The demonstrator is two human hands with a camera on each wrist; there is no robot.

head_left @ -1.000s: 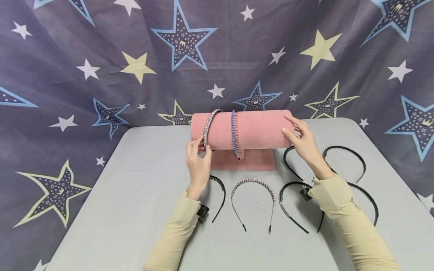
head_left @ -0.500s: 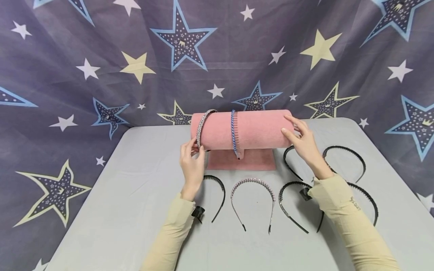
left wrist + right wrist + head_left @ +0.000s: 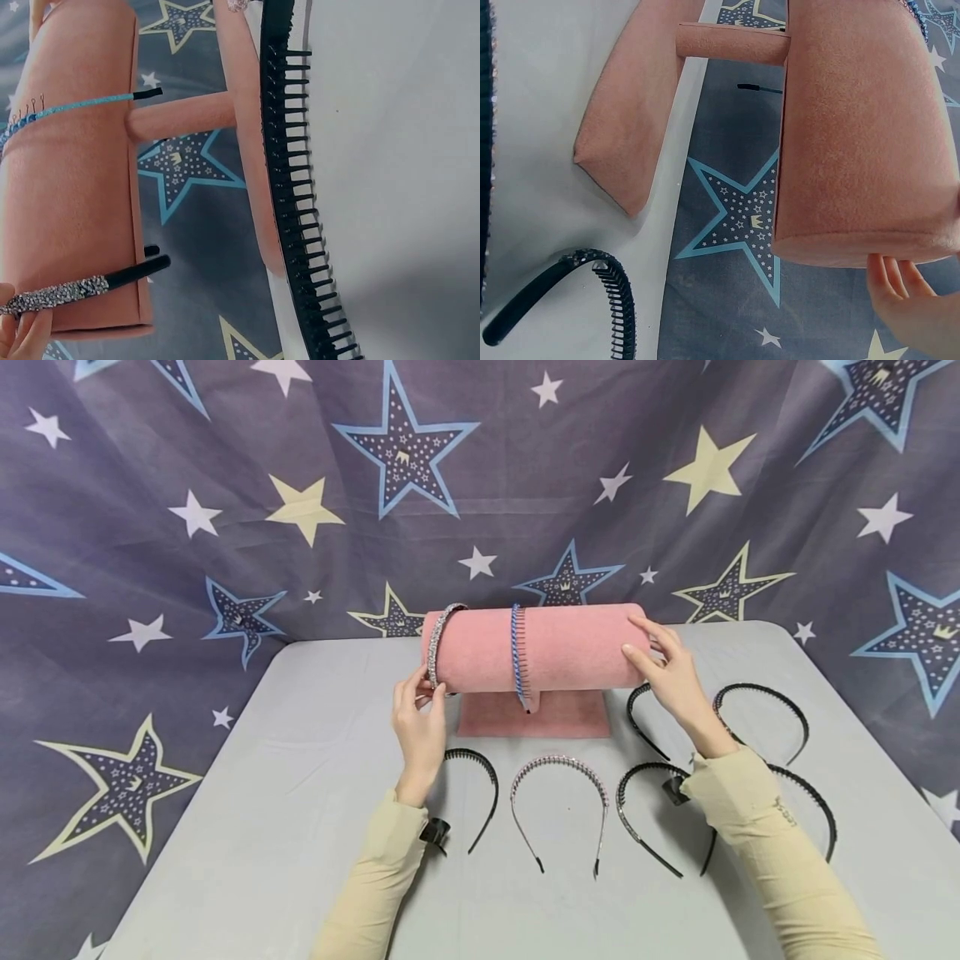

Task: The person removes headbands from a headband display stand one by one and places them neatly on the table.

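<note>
A pink padded headband stand (image 3: 577, 647) has its horizontal roll raised on a short post above a flat base (image 3: 491, 717). Near the roll's left end sits a silver glittery headband (image 3: 436, 647), its black tips (image 3: 139, 271) poking out beneath the roll. My left hand (image 3: 420, 733) pinches this headband by its front lower side. At the opposite end, my right hand (image 3: 678, 685) grips the roll, thumb on the front and fingers over the end. Around the roll's middle is a blue headband (image 3: 516, 647) with comb teeth, which neither hand touches.
On the grey table (image 3: 300, 793) lie several headbands. A pinkish toothed one (image 3: 558, 760) is in front of the stand, a black one (image 3: 491, 777) is beside my left wrist, and several dark ones, including one at the right (image 3: 765, 687), lie around my right forearm. A star-patterned cloth (image 3: 480, 468) hangs behind.
My left hand has slid the silver headband leftward along the roll, close to its left end. The right hand, the stand and the blue headband have stayed put.
</note>
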